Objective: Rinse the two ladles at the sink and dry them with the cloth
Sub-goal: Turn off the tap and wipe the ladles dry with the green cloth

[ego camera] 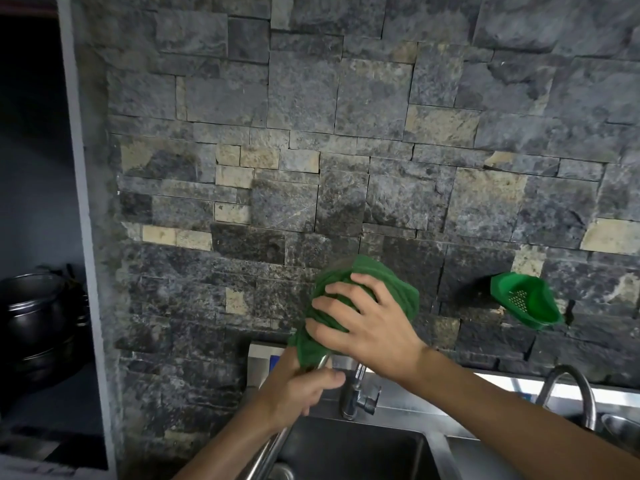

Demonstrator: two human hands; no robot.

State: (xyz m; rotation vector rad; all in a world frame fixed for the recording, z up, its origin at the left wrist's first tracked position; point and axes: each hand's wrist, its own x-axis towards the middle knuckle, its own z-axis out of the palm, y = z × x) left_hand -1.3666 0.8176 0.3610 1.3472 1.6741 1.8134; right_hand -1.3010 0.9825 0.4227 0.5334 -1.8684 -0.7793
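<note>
A green cloth [363, 306] is bunched around the bowl end of a steel ladle [320, 363], held up in front of a dark stone-clad wall [311, 116] and above a stainless sink [349, 452]; the bowl itself is hidden inside the folds, and only a short stretch of shiny handle shows between the cloth and the fist below it. The right hand [374, 327] spreads over the cloth from the right, fingers curved round the wrapped bowl, its grip closed on the fabric; the left hand [304, 389] sits lower, fingers and thumb curled tight round the ladle's handle. A second steel shaft [266, 452] runs down from under the left hand toward the bottom edge; whether it belongs to the same ladle cannot be told. Behind the hands stands a chrome tap [356, 393] at the sink's back rim; a second, curved tap [575, 389] rises to the right, beside the rim of a steel bowl [620, 424]. A green plastic strainer [526, 301] hangs on the wall at right. At far left, beyond a pale frame, dark pots [34, 317] are stacked on a surface.
</note>
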